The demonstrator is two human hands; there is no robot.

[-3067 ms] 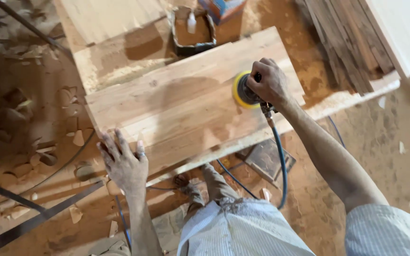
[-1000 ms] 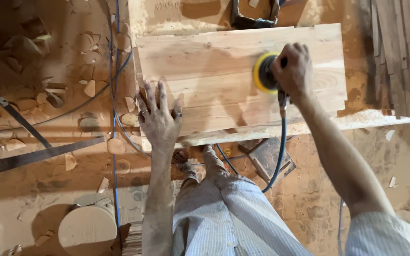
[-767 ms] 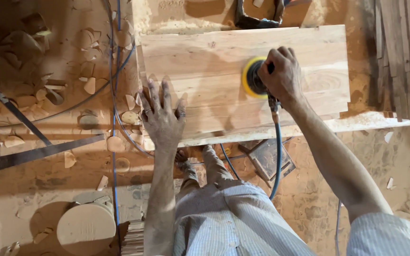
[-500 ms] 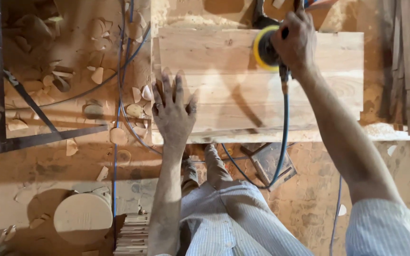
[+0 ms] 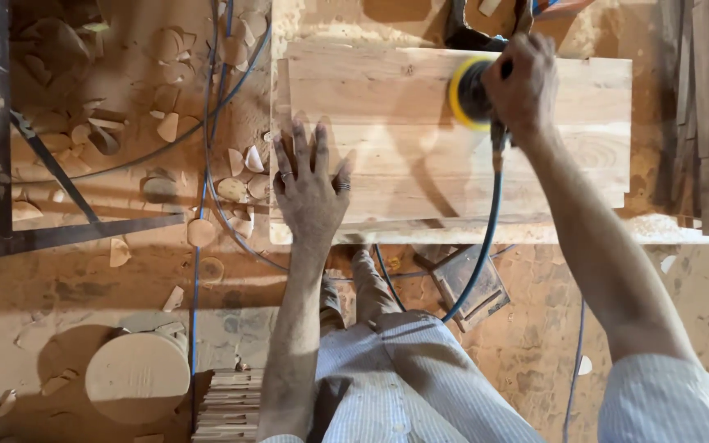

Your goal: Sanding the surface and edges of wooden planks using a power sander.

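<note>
- The wide pale wooden panel of joined planks (image 5: 453, 139) lies flat on a sawdust-covered floor (image 5: 84, 279).
- A round wooden disc (image 5: 137, 377) rests on the floor below the panel's near-left corner.
- The left hand (image 5: 309, 189) presses flat, fingers spread, on the panel's left edge.
- The right hand (image 5: 523, 82) is clamped on a yellow-rimmed round sander (image 5: 469, 94) at the panel's far edge.
- A blue hose (image 5: 482, 246) trails over the near edge.
- Small curved wood offcuts (image 5: 240, 176) litter the floor left of the panel.

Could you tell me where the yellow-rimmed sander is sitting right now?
In the head view, the sander sits on the wooden panel near its far edge, gripped by the right hand.
</note>
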